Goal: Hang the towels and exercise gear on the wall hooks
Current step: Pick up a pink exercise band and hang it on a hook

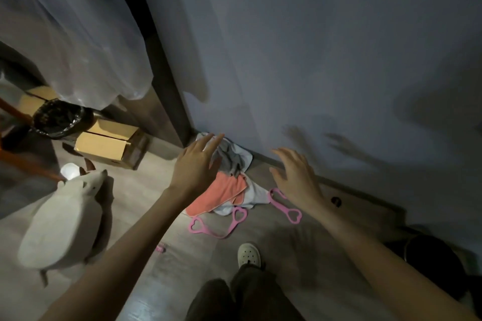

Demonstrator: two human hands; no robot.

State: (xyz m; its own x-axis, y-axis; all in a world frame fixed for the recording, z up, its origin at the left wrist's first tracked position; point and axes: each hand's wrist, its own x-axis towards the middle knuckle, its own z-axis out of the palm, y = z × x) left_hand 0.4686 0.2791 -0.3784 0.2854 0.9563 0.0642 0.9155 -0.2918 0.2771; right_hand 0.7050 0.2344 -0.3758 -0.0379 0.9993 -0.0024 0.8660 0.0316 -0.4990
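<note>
Both hands, left (194, 164) and right (294, 177), are reaching open and empty over the towels (221, 194), which are lying heaped against the wall (313, 60). Soft and limp, they are probably best pinched at a corner; the pink bands (236, 221) beside them look stretchy, easiest hooked by a loop.

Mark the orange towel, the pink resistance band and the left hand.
orange towel (219, 194): head view, middle of the cloth.
pink resistance band (239, 215): head view, heart-shaped handle loop.
left hand (195, 167): head view, back of hand.

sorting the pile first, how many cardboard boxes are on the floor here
2 in plain view: one box lies beside the black bin, another sits behind the bin under the curtain; more may be hidden.
</note>
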